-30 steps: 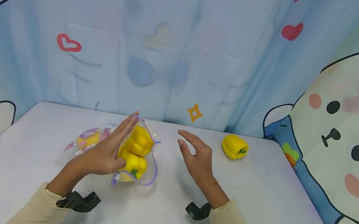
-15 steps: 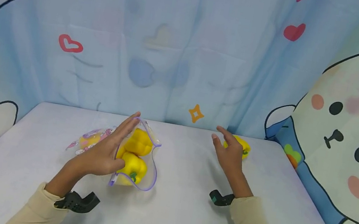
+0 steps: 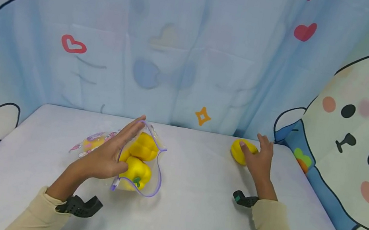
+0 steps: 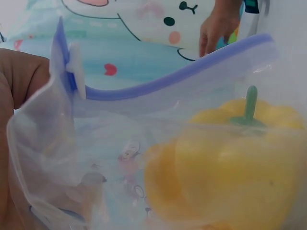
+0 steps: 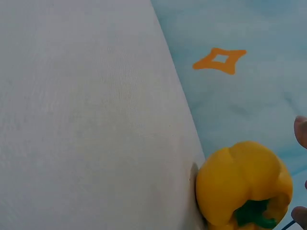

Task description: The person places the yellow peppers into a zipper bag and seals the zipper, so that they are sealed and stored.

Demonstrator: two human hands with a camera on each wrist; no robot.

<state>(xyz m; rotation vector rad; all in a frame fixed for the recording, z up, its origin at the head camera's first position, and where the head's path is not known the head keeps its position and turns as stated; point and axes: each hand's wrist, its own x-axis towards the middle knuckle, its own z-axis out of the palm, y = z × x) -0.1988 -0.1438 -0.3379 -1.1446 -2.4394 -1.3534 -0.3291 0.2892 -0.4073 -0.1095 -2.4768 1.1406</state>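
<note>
In the head view, my left hand (image 3: 103, 158) lies along the left side of a clear zip bag (image 3: 158, 173) with a purple rim, fingers straight and thumb near the mouth. The bag's mouth gapes to the right. Inside sit yellow bell peppers (image 3: 137, 172), one above another; the left wrist view shows a green stem on one pepper (image 4: 240, 163) through the plastic. Farther right, my right hand (image 3: 261, 163) reaches beside another yellow bell pepper (image 3: 238, 151), fingers spread. The right wrist view has fingertips (image 5: 301, 132) apart from that pepper (image 5: 240, 182).
A white table (image 3: 186, 216) carries everything, its back edge close behind the loose pepper. Behind hangs a blue curtain (image 3: 185, 18) with cartoon prints. Black wrist cameras, such as the left one (image 3: 81, 206), sit on both wrists.
My right hand has moved right, from between the bag and the loose pepper to that pepper's right side. The left hand and the bag have stayed nearly still.
</note>
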